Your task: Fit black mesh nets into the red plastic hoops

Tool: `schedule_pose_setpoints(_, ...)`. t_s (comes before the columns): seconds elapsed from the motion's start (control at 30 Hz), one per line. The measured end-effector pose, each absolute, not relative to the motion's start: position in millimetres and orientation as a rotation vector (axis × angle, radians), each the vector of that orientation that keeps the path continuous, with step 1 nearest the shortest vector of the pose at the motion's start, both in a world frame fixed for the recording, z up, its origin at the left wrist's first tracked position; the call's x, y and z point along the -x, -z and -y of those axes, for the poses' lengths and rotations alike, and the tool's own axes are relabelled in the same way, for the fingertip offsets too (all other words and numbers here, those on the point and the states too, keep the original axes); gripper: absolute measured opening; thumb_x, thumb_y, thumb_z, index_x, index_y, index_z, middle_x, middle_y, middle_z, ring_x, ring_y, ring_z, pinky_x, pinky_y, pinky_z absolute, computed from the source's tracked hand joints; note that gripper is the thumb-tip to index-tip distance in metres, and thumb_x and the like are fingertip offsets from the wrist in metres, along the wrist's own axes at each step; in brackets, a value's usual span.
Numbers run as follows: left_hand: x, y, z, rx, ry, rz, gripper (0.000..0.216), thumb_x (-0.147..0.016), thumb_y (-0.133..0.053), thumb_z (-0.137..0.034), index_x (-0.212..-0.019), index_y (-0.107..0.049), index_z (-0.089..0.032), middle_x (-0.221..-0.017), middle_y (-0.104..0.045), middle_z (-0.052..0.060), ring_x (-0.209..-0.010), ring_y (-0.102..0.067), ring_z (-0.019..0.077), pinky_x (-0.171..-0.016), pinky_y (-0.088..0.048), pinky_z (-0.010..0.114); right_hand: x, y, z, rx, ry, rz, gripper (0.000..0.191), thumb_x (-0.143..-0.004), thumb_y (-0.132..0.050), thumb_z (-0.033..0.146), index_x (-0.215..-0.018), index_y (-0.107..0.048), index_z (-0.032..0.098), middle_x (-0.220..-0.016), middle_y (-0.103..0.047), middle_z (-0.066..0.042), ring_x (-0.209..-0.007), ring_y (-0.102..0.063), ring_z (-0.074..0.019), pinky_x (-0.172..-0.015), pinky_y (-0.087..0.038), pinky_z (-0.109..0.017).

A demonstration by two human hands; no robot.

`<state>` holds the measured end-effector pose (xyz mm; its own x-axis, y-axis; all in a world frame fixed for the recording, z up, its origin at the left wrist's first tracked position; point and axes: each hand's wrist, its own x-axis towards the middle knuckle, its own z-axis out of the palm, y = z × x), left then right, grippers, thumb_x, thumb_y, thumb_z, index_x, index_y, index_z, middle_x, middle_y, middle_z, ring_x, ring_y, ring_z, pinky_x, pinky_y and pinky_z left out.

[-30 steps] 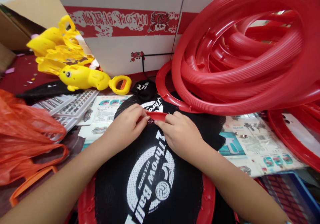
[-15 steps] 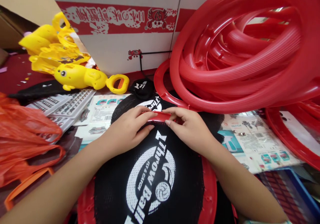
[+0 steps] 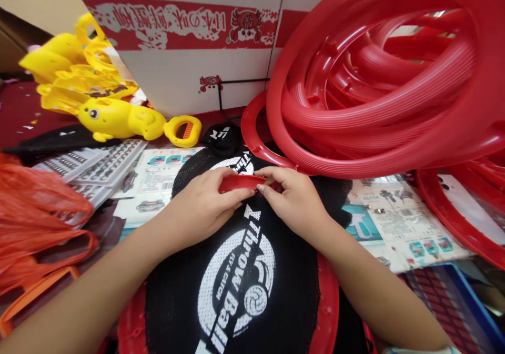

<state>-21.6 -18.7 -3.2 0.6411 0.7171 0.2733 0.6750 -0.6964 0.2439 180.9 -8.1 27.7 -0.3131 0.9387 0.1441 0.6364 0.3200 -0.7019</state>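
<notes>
A black mesh net (image 3: 236, 285) printed with white "Throw Ball" lettering lies stretched over a red plastic ring (image 3: 329, 306) in front of me. My left hand (image 3: 205, 204) and my right hand (image 3: 294, 199) meet at the ring's far edge (image 3: 241, 182). Both pinch the mesh and the red rim there, fingers curled, thumbs on top. The rim between the fingertips shows as a short red strip.
A tall pile of red rings (image 3: 379, 80) leans at the right. Yellow duck-shaped toys (image 3: 110, 117) lie at the left before a white and red carton (image 3: 189, 38). An orange plastic bag (image 3: 35, 222) sits far left; printed cards (image 3: 394, 222) and a blue crate (image 3: 469, 312) lie at the right.
Both hands have shifted slightly forward and up along the rim, and more of the red edge shows between the fingers. The camera view has drifted a little to the right.
</notes>
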Motion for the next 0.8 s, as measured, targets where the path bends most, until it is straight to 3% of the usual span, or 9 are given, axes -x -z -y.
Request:
schedule_pose_setpoints(0.3, 21.3, 4.8, 17.2, -2.748, -0.529, -1.169, 0.038, -0.09, -0.044, -0.018, -0.125, -0.057, -0.026, -0.122, -0.043, 0.015, -0.109, -0.049, 0.0283, -0.089, -0.047, 0.047, -177.9, -28.3, 7.3, 1.425, -0.712, 2.102, 0.025, -0.083, -0.055, 0.01, -0.103, -0.067, 0.018, -0.094, -0.072, -0.004, -0.078, -0.065, -0.0151, -0.07, -0.047, -0.026)
schedule_pose_setpoints(0.53, 23.2, 0.3, 15.3, -2.597, -0.494, -1.199, 0.038, -0.092, -0.038, -0.021, -0.125, -0.056, -0.03, -0.124, -0.042, 0.011, -0.111, -0.05, 0.0251, -0.093, -0.046, 0.044, -184.1, -35.2, 9.8, 1.398, -0.616, 2.197, 0.024, -0.084, -0.055, 0.013, -0.105, -0.066, 0.017, -0.09, -0.071, -0.002, -0.073, -0.062, -0.0128, -0.069, -0.044, -0.026)
schedule_pose_setpoints(0.67, 36.2, -9.7, 12.9, -2.397, -0.407, -1.297, 0.033, -0.091, -0.042, -0.027, -0.123, -0.05, -0.025, -0.123, -0.049, 0.007, -0.111, -0.052, 0.0223, -0.097, -0.044, 0.039, -195.2, -45.2, 9.2, 1.343, -0.584, 2.15, 0.01, -0.084, -0.06, 0.021, -0.081, -0.068, 0.016, -0.08, -0.067, -0.001, -0.072, -0.06, -0.0112, -0.067, -0.043, -0.023)
schedule_pose_setpoints(0.8, 49.9, -18.8, 12.1, -2.296, -0.369, -1.489, 0.043, -0.083, -0.053, -0.037, -0.123, -0.043, -0.024, -0.119, -0.055, 0.006, -0.106, -0.056, 0.0249, -0.092, -0.046, 0.041, -201.4, -51.7, 10.0, 1.295, -0.589, 2.282, 0.018, -0.082, -0.065, 0.028, -0.069, -0.068, 0.015, -0.073, -0.062, -0.001, -0.067, -0.056, -0.0105, -0.064, -0.041, -0.024)
